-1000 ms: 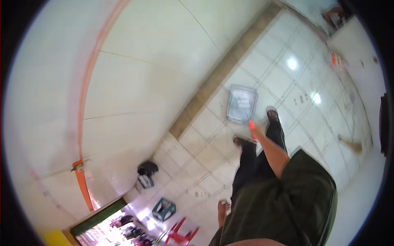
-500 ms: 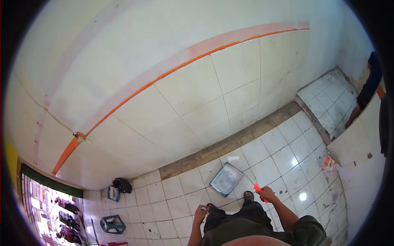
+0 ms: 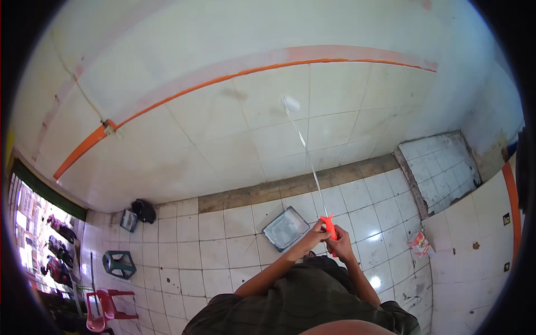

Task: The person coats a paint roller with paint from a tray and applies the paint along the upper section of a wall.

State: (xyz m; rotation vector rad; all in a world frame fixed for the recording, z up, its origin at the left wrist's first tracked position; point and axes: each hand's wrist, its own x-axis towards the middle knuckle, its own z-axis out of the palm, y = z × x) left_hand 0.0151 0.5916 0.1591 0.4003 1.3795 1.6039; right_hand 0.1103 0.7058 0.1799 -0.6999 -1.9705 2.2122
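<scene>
A paint roller with an orange-red handle, a long thin metal rod and a white roller head is raised in front of me. My left hand wraps round the upper part of the handle. Just to the right, my right hand grips the same handle lower down. The white roller head stands out against the tiled wall, below its orange stripe; whether it touches the wall I cannot tell. On the floor left of my hands lies a paint tray, dark-rimmed, with whitish paint inside.
A green stool and a red plastic chair stand at the left. A small container sits beside a black bag near the wall. A red-and-white box rests at the right, near a raised tiled step.
The roller has risen from beside the tray to in front of the wall. My left hand has come over onto its handle beside the right. The person at the far right is mostly out of view.
</scene>
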